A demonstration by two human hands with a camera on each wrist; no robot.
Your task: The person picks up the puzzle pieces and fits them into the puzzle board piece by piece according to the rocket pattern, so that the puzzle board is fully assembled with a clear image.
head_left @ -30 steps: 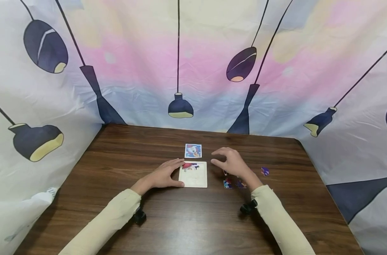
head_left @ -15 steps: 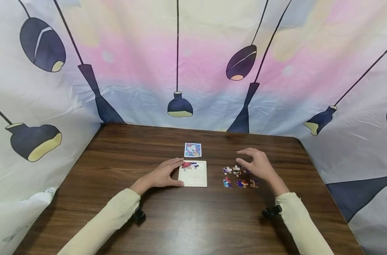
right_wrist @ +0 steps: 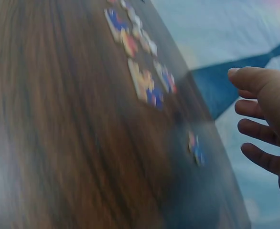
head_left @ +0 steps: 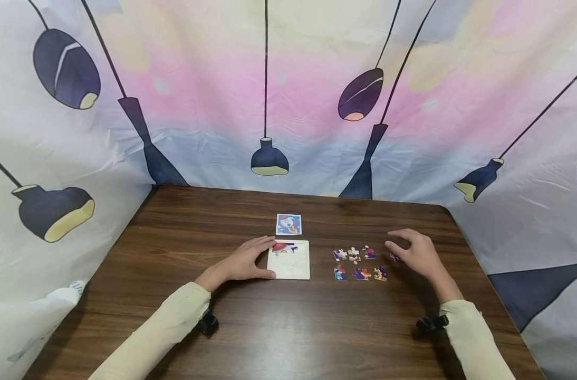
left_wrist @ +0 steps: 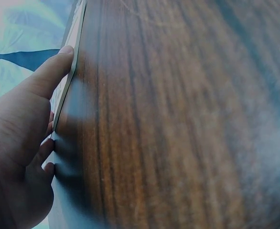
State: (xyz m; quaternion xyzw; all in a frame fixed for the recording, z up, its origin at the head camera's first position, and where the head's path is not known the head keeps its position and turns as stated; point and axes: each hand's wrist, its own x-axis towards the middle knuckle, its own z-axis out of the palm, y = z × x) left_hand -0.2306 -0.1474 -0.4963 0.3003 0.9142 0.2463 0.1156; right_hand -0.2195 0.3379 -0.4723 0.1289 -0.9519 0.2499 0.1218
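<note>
Thumbs and fingers apart, our left hand (head_left: 241,261) against the puzzle board (head_left: 295,267), our right hand (head_left: 421,253) near one puzzle piece (right_wrist: 196,149).

Puzzle pieces (right_wrist: 145,85) look blurred in the right wrist view

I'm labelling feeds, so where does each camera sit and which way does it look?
Head: on the head, facing forward and down at the table; left hand, right hand and sleeves show.
Left wrist: on that wrist, facing table and pale board; left hand shows.
Right wrist: on that wrist, facing loose puzzle pieces; right hand shows.
Head and right wrist both show puzzle pieces.
</note>
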